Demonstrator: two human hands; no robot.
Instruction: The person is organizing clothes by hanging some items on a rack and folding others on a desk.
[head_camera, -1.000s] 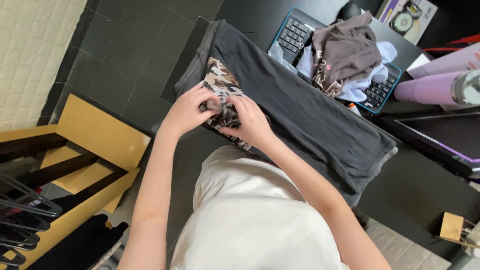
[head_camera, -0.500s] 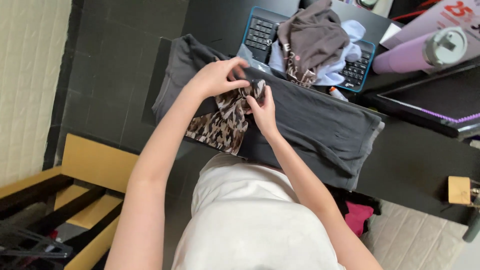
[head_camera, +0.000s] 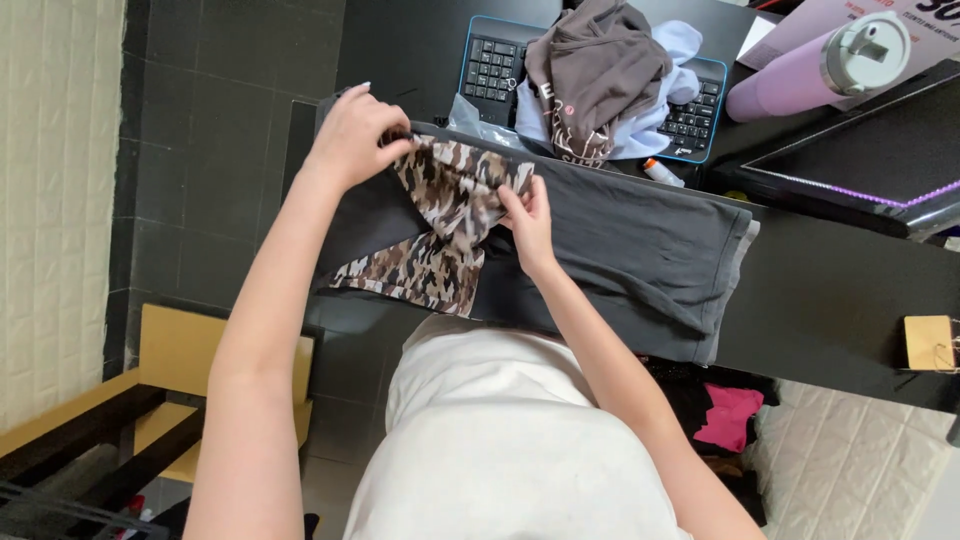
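Observation:
A camouflage-patterned garment (head_camera: 440, 225) in brown, black and white lies partly unfolded on a dark grey garment (head_camera: 620, 245) spread over the black desk (head_camera: 840, 290). My left hand (head_camera: 352, 135) pinches the camouflage cloth's far left corner. My right hand (head_camera: 528, 222) grips its right edge near the middle. The lower part of the patterned cloth hangs over the desk's near edge.
A keyboard (head_camera: 492, 66) at the back carries a heap of brown and pale blue clothes (head_camera: 600, 80). A lilac tumbler (head_camera: 820, 65) lies at the far right beside a dark mat with a glowing purple edge (head_camera: 850, 185). A wooden chair (head_camera: 175, 370) stands lower left; pink cloth (head_camera: 728, 415) lies below the desk.
The bunched camouflage cloth has been pulled open and spread wider. My left hand moved outward to its far corner while my right hand stayed on the right edge.

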